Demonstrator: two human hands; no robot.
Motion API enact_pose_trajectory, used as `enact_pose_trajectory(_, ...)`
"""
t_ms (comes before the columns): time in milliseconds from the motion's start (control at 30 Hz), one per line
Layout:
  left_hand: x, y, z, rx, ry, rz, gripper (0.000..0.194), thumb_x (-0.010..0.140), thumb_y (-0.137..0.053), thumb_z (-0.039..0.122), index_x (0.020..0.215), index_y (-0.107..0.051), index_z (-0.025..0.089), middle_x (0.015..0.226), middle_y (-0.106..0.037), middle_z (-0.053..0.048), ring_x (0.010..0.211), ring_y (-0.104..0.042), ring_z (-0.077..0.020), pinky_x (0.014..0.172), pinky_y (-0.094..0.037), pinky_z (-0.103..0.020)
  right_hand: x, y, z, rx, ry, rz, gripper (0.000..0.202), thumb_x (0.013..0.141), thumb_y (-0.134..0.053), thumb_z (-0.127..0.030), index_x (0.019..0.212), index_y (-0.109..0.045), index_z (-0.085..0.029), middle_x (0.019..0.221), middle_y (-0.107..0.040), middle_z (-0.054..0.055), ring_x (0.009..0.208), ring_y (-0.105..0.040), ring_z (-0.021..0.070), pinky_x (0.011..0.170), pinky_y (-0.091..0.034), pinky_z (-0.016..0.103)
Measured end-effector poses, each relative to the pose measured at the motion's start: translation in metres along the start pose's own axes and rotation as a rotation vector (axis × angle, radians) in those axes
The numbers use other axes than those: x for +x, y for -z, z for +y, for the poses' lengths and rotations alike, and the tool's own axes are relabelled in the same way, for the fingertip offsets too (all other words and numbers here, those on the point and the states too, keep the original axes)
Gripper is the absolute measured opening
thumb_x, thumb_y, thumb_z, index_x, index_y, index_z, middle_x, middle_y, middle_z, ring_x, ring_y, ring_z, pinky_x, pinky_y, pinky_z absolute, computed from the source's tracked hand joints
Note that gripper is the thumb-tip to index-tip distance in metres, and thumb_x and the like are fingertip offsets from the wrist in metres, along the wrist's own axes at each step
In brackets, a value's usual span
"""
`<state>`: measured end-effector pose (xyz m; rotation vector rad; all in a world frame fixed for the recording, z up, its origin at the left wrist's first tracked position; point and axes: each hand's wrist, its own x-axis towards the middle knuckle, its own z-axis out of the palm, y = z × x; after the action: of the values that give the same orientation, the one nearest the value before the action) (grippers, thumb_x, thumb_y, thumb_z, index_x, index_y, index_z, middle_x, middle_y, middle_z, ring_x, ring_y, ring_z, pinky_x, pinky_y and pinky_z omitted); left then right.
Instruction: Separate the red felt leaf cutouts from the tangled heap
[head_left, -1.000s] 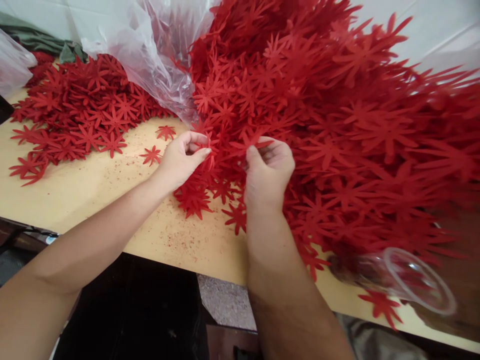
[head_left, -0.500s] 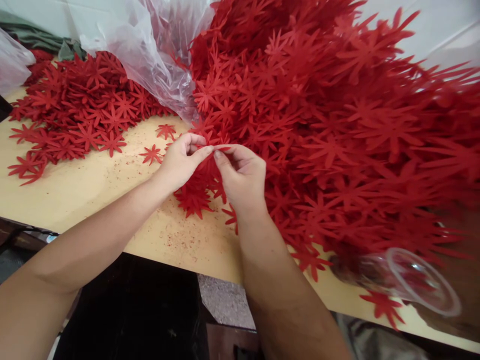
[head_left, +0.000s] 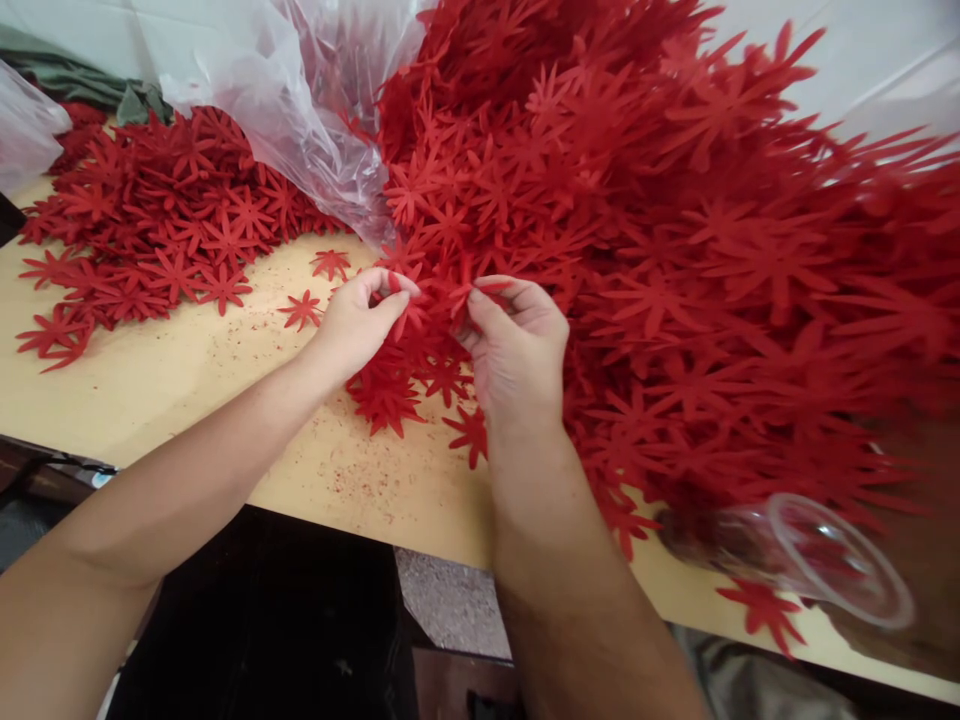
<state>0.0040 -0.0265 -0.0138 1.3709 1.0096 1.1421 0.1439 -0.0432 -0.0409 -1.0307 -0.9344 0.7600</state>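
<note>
My left hand (head_left: 367,312) pinches a red star-shaped piece (head_left: 410,310) between thumb and fingers, over the front of the big red pile. A short gap separates it from my right hand (head_left: 517,330), which pinches another red piece (head_left: 463,295) between thumb and index finger. Fingers partly hide both pieces. Behind and right of my hands rises a large heap of red star-shaped pieces (head_left: 660,270). A lower heap of the same pieces (head_left: 172,220) lies at the left, and two loose ones (head_left: 302,310) lie between the heaps.
Clear plastic bags (head_left: 322,130) stand between the heaps. A transparent container with a round rim (head_left: 776,555) lies on its side at the right front. Reddish crumbs dot the yellowish tabletop (head_left: 300,470). A dark green cloth (head_left: 82,80) is at the back left.
My hands were together at the fingertips and are now apart. My right hand has moved right with a red piece; my left hand has barely moved, and red shows in its fingers.
</note>
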Motion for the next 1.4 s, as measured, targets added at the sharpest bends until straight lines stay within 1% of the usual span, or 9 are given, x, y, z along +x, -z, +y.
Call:
enact_pose_trajectory(200, -0.003, -0.001, 0.002, 0.010, -0.048, -0.042, 0.009, 0.078, -0.053, 0.012, 0.069, -0.051, 0.014, 0.062, -0.049, 0.005, 0.058, -0.043, -0.0042, 0.064, -0.038, -0.021, -0.007, -0.007, 0.000, -0.178, 0.110, -0.019, 0.021, 0.067, -0.070, -0.034, 0.076, -0.055, -0.023, 0.065, -0.054, -0.004, 0.053, -0.048, 0.0073, 0.051, -0.043, 0.025)
enact_pose_trajectory(400, -0.004, -0.002, -0.003, 0.111, -0.080, -0.128, 0.012, 0.073, -0.062, 0.021, 0.082, -0.058, 0.013, 0.070, -0.055, 0.003, 0.063, -0.046, -0.0061, 0.069, -0.040, -0.024, -0.010, -0.010, -0.004, -0.176, 0.136, -0.087, 0.022, 0.067, -0.070, -0.034, 0.077, -0.054, -0.022, 0.072, -0.056, -0.003, 0.058, -0.049, 0.0076, 0.058, -0.045, 0.026)
enact_pose_trajectory(567, 0.000, 0.001, -0.005, 0.128, -0.128, -0.079, 0.003, 0.075, -0.055, 0.014, 0.073, -0.057, 0.014, 0.067, -0.054, 0.004, 0.062, -0.044, -0.0059, 0.069, -0.039, -0.023, -0.013, -0.012, -0.004, -0.167, 0.109, -0.195, 0.024, 0.071, -0.067, -0.039, 0.076, -0.050, -0.023, 0.071, -0.052, -0.003, 0.058, -0.048, 0.0073, 0.057, -0.044, 0.025)
enact_pose_trajectory(800, 0.010, 0.013, -0.004, 0.009, -0.103, 0.082, 0.007, 0.080, -0.052, 0.018, 0.073, -0.055, 0.016, 0.067, -0.053, 0.003, 0.066, -0.048, -0.0066, 0.070, -0.039, -0.022, 0.000, 0.003, 0.003, -0.172, 0.139, -0.084, 0.027, 0.071, -0.064, -0.046, 0.078, -0.048, -0.025, 0.066, -0.048, -0.004, 0.054, -0.047, 0.0101, 0.051, -0.041, 0.028)
enact_pose_trajectory(867, 0.009, 0.013, -0.002, -0.010, -0.102, 0.035, 0.006, 0.078, -0.056, 0.020, 0.076, -0.057, 0.015, 0.069, -0.056, 0.003, 0.069, -0.050, -0.0068, 0.072, -0.040, -0.022, 0.000, 0.002, 0.002, -0.190, 0.143, -0.084, 0.029, 0.069, -0.065, -0.048, 0.077, -0.048, -0.025, 0.063, -0.047, -0.004, 0.054, -0.046, 0.0102, 0.050, -0.040, 0.028)
enact_pose_trajectory(1000, 0.002, 0.007, 0.001, -0.014, -0.065, -0.157, 0.013, 0.072, -0.065, 0.025, 0.079, -0.061, 0.014, 0.070, -0.060, 0.002, 0.068, -0.052, -0.0069, 0.070, -0.041, -0.022, -0.008, -0.008, -0.003, -0.183, 0.142, -0.143, 0.033, 0.066, -0.068, -0.049, 0.078, -0.050, -0.024, 0.066, -0.051, -0.004, 0.058, -0.050, 0.0092, 0.056, -0.045, 0.027)
enact_pose_trajectory(1100, -0.002, 0.002, 0.002, 0.005, -0.025, -0.207, 0.009, 0.072, -0.063, 0.022, 0.075, -0.061, 0.013, 0.066, -0.059, 0.002, 0.063, -0.050, -0.0062, 0.066, -0.041, -0.022, -0.013, -0.013, -0.006, -0.157, 0.116, -0.159, 0.034, 0.066, -0.066, -0.052, 0.078, -0.050, -0.024, 0.072, -0.056, -0.002, 0.063, -0.054, 0.0094, 0.062, -0.048, 0.027)
enact_pose_trajectory(1233, 0.000, 0.003, 0.001, 0.030, -0.011, -0.150, 0.006, 0.074, -0.059, 0.018, 0.070, -0.058, 0.013, 0.060, -0.053, 0.004, 0.058, -0.045, -0.0050, 0.063, -0.039, -0.021, -0.014, -0.014, -0.005, -0.133, 0.088, -0.173, 0.032, 0.067, -0.066, -0.050, 0.081, -0.052, -0.025, 0.074, -0.056, -0.002, 0.062, -0.052, 0.0090, 0.059, -0.047, 0.026)
enact_pose_trajectory(1400, 0.011, 0.015, 0.002, -0.064, -0.002, 0.083, 0.007, 0.079, -0.054, 0.018, 0.073, -0.054, 0.015, 0.061, -0.050, 0.004, 0.058, -0.045, -0.0050, 0.062, -0.039, -0.020, -0.005, -0.002, 0.001, -0.163, 0.161, -0.092, 0.026, 0.072, -0.063, -0.045, 0.084, -0.052, -0.024, 0.071, -0.051, -0.003, 0.060, -0.051, 0.0090, 0.055, -0.046, 0.024)
